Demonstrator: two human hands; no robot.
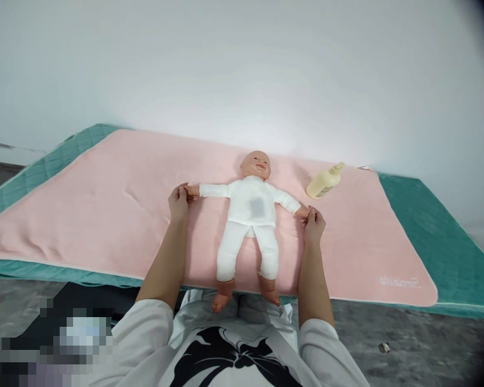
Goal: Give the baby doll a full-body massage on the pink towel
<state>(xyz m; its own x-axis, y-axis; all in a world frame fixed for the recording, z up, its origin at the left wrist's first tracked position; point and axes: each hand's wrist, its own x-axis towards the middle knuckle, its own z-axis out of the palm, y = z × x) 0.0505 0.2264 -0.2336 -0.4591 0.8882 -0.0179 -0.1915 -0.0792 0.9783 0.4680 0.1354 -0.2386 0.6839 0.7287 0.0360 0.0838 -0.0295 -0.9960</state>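
Note:
A baby doll (251,201) in a white top and white leggings lies on its back on a pink mat (153,161), its arms stretched out to both sides. A grey patch marks the chest. Its bare feet reach over the mat's near edge. My left hand (179,203) has its fingers closed round the doll's hand on the left. On the other side, my right hand (315,224) pinches the doll's other hand between thumb and fingers. A pale yellow pump bottle (324,183) stands on the mat, beyond my right hand and to the right of the doll's head.
Under the mat is a green quilted mattress (439,236), showing at both ends. A white wall (242,70) rises behind it. My body is close to the near edge. A black object (76,301) is at the lower left, and a small scrap (384,348) lies on the grey floor.

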